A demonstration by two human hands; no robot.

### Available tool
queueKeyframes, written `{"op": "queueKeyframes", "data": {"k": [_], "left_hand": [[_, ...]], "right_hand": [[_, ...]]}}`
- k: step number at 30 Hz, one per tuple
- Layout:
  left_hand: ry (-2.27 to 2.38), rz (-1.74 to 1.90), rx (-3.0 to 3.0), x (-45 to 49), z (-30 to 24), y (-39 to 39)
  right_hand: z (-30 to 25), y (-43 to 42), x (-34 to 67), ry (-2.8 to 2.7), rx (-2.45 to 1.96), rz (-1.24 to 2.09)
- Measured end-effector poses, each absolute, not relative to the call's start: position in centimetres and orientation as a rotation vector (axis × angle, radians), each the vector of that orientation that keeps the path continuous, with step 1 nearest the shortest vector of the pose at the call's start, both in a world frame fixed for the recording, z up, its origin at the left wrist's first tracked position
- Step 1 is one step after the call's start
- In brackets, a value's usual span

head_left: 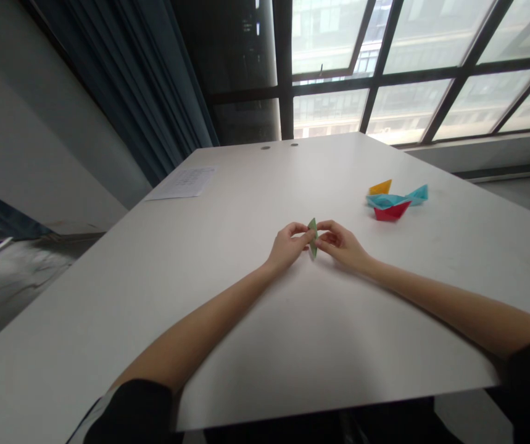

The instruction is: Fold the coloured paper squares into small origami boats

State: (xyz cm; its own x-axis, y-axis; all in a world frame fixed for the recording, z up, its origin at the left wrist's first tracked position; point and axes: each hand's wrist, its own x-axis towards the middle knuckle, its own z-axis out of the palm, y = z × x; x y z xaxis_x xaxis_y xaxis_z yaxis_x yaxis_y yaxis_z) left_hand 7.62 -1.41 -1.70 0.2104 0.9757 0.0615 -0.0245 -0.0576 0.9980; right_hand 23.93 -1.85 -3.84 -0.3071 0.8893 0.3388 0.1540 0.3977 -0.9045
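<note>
Green folded paper (314, 249) is being pinched by the left hand (287, 245) and right hand (342, 245), while origami boats (386, 201) are lying beyond the right hand.

Centre: two bare hands (287, 242) (341, 244), one green folded-paper piece (313, 239). Right: one yellow folded-paper piece (380, 187), one red folded-paper piece (391, 212), light-blue folded paper (386, 201), number unclear. Upper left: one white printed sheet (184, 182). Upper centre: two grey round discs (265, 148) (294, 145). One white bench (255, 345).
</note>
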Motion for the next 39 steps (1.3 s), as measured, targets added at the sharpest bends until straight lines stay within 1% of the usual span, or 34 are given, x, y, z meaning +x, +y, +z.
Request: {"op": "queueKeyframes", "data": {"k": [6, 19, 28, 33, 39], "left_hand": [[0.966, 1.064, 1.392, 7.29, -1.69, -1.41], [0.919, 1.071, 1.252, 7.45, -1.22, -1.4], [0.939, 1.016, 1.03, 7.51, -1.22, -1.29], [0.897, 0.942, 0.972, 7.32, -1.05, -1.42], [0.942, 0.984, 1.141, 7.43, -1.3, -1.69]], "right_hand": [[-3.71, -1.96, 23.93, -1.728, -0.921, 0.983], [-3.82, -1.58, 24.05, -1.654, -0.882, 0.941], [-3.53, -1.28, 24.28, -1.495, -0.959, 1.061], [-3.67, -1.02, 24.44, -1.438, -0.982, 1.021], [-3.55, -1.24, 24.23, -1.504, -0.955, 0.996]]}}
